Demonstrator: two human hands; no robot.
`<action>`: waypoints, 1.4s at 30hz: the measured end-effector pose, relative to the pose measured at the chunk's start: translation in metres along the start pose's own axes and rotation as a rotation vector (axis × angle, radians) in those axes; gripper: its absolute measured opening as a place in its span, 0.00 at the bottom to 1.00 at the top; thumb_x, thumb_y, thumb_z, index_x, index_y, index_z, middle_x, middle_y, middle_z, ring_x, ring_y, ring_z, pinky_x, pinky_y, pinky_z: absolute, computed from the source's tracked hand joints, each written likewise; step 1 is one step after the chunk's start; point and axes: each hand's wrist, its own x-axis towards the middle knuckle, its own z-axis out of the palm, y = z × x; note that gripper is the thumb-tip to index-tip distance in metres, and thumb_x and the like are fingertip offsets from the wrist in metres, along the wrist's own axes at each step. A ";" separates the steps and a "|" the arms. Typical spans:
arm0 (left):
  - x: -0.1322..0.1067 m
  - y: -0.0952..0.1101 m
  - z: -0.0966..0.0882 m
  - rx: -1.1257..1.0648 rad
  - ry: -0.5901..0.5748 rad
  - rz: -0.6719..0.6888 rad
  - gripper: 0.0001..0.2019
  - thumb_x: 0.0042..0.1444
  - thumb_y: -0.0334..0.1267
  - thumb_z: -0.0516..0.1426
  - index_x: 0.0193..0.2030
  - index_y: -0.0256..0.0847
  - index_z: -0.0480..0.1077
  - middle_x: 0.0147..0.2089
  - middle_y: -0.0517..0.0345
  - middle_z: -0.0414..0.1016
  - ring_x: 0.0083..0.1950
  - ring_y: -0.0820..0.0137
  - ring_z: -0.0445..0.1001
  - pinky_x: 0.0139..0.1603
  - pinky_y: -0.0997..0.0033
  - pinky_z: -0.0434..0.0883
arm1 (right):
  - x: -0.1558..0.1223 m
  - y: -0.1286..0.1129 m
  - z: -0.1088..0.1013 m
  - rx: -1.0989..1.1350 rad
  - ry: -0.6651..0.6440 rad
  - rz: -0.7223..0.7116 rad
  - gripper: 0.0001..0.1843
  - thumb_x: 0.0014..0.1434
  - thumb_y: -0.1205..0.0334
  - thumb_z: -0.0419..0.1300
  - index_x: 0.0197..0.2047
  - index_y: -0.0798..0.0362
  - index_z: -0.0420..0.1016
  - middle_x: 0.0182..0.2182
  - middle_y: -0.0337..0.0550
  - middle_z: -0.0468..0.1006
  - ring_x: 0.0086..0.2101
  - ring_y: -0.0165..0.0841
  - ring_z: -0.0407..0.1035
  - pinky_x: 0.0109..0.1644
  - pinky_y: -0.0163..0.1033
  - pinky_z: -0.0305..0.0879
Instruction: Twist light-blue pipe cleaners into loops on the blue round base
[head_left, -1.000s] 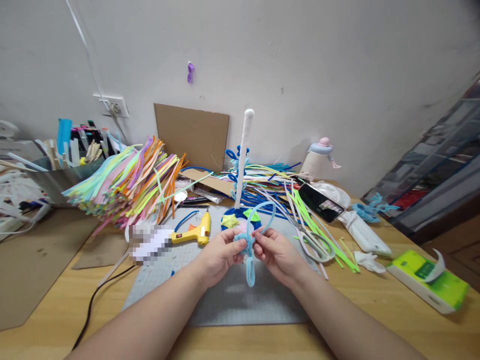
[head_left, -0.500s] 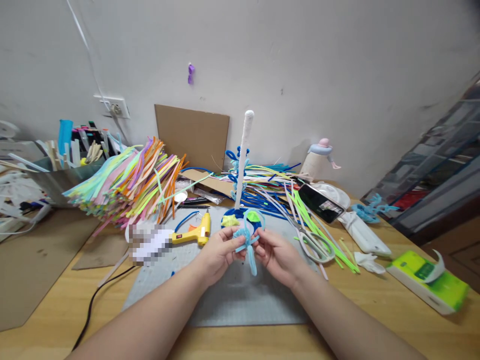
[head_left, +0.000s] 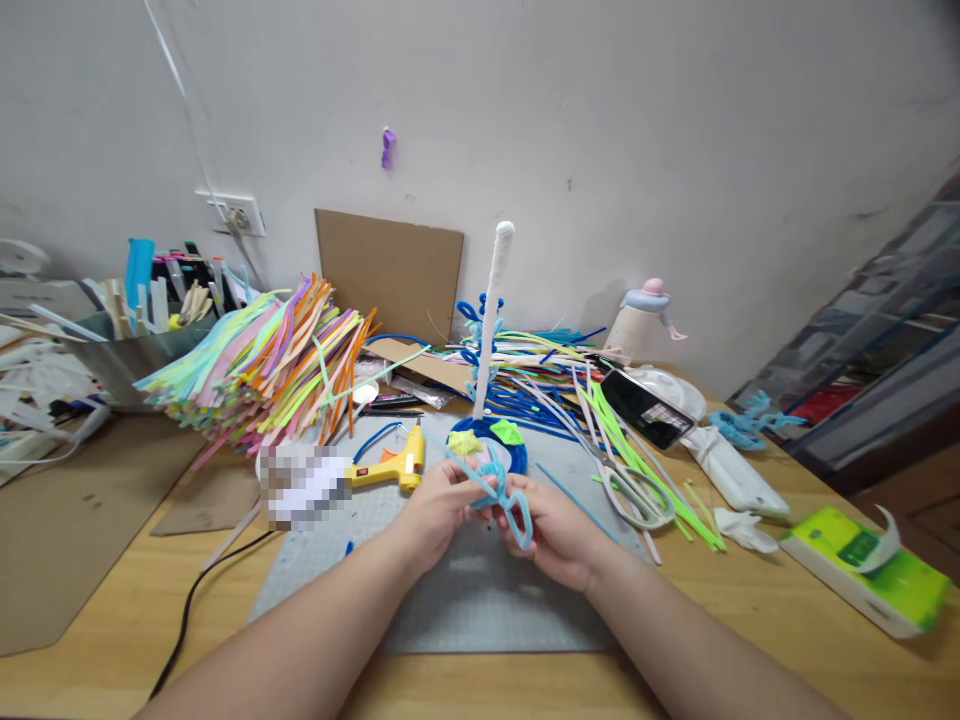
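Observation:
Between my two hands is a light blue pipe cleaner [head_left: 517,517] bent into loops. My left hand [head_left: 442,500] pinches it from the left, and my right hand [head_left: 551,530] grips it from the right with fingers curled; some fingertips are hidden behind it. Just beyond my hands stands a round dark blue base [head_left: 514,456] with yellow and green star-like pieces on it. A white wrapped rod [head_left: 491,320] rises behind it, with curled blue pipe cleaners along its side. All of this is above or on a grey cutting mat [head_left: 480,620].
Left lie a yellow glue gun [head_left: 390,470] and a large bundle of coloured pipe cleaners [head_left: 262,370]. To the right are scissors [head_left: 637,495], green pipe cleaners [head_left: 660,475], a phone [head_left: 647,407] and a green tissue pack [head_left: 866,565]. Cardboard [head_left: 390,280] leans against the wall.
The light blue pipe cleaner has been turned in my fingers; its loop now points down and right, and the upper loop no longer shows over the base. The view has shifted slightly.

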 end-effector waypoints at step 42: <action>0.009 0.015 -0.011 -0.129 0.226 0.019 0.12 0.45 0.38 0.63 0.35 0.36 0.69 0.29 0.60 0.72 0.22 0.82 0.66 0.22 0.84 0.66 | -0.037 -0.012 0.019 -1.517 -0.130 -1.223 0.09 0.55 0.74 0.51 0.37 0.50 0.64 0.33 0.39 0.76 0.38 0.31 0.67 0.54 0.50 0.50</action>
